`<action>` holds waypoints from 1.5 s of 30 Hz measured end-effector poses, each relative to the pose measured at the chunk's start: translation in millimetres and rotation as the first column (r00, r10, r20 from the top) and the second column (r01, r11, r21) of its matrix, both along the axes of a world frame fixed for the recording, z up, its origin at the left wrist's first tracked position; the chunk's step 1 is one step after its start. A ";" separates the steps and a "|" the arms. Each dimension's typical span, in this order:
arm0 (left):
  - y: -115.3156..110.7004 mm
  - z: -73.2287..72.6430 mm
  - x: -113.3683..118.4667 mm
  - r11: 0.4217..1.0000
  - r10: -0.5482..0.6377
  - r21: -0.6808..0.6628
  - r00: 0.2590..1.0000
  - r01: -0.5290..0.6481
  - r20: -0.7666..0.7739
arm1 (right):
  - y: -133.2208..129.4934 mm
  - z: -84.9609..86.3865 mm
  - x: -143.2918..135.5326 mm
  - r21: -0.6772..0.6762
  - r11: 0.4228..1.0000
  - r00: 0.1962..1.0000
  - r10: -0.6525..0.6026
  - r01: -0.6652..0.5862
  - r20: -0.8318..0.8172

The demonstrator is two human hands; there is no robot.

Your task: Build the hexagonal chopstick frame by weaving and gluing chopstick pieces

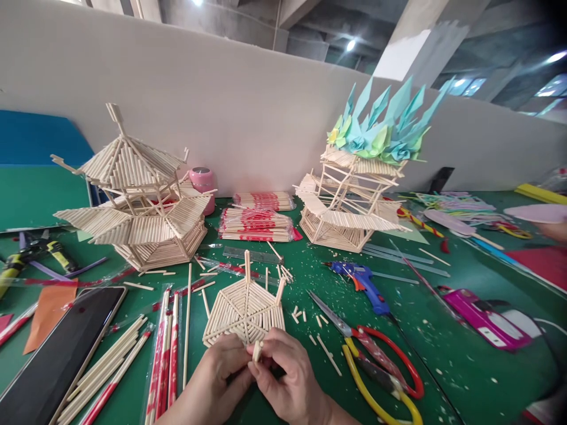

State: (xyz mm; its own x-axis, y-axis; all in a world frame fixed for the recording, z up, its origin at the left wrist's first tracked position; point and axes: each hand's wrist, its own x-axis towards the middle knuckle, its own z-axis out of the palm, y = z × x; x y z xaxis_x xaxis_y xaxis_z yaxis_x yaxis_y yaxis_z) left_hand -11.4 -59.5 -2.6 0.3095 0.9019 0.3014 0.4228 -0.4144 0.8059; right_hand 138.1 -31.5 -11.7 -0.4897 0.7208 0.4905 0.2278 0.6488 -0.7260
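Note:
Close together at the front, my left hand and my right hand are both closed, fingertips meeting. Between them is a small bundle of short chopstick pieces, pinched by my right thumb and fingers. The left fingertips press at its other side, and what lies under them is partly hidden. Just beyond is a flat polygonal panel built of cut chopsticks, with short upturned pieces standing at two of its corners. My fingers overlap its near edge; whether the bundle is joined to it I cannot tell.
Chopstick pavilions stand at left and right. Packs of chopsticks lie between them. On the right are scissors, pliers, a blue glue gun and its cord. A phone lies left, beside loose chopsticks.

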 end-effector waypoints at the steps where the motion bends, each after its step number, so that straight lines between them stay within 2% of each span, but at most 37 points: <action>1: -0.1 0.1 0.2 1.000 0.005 0.006 1.000 -0.005 -0.002 | -0.2 -0.5 0.2 -0.002 1.000 1.000 0.002 -0.002 0.002; 29: -1.6 0.9 0.9 1.000 0.014 -0.015 1.000 -0.014 -0.025 | -0.5 -1.1 1.3 -0.016 1.000 1.000 0.004 -0.003 0.010; 40: -1.3 -0.1 0.8 0.998 0.014 -0.067 0.999 -0.016 -0.031 | -0.6 2.7 0.5 -0.033 0.999 1.000 0.012 -0.011 0.010; 45: -2.5 3.3 -0.3 0.986 -0.012 -0.168 0.998 0.002 -0.059 | -1.3 2.5 2.8 -0.036 0.999 0.998 0.040 -0.041 -0.041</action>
State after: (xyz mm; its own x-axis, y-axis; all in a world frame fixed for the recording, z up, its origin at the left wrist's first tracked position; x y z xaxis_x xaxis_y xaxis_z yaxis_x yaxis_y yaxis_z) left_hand -11.7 -62.0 0.7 0.3290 0.9358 0.1263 0.4701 -0.2783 0.8376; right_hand 140.9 -32.8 -9.2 -0.4994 0.7187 0.4839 0.1724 0.6297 -0.7574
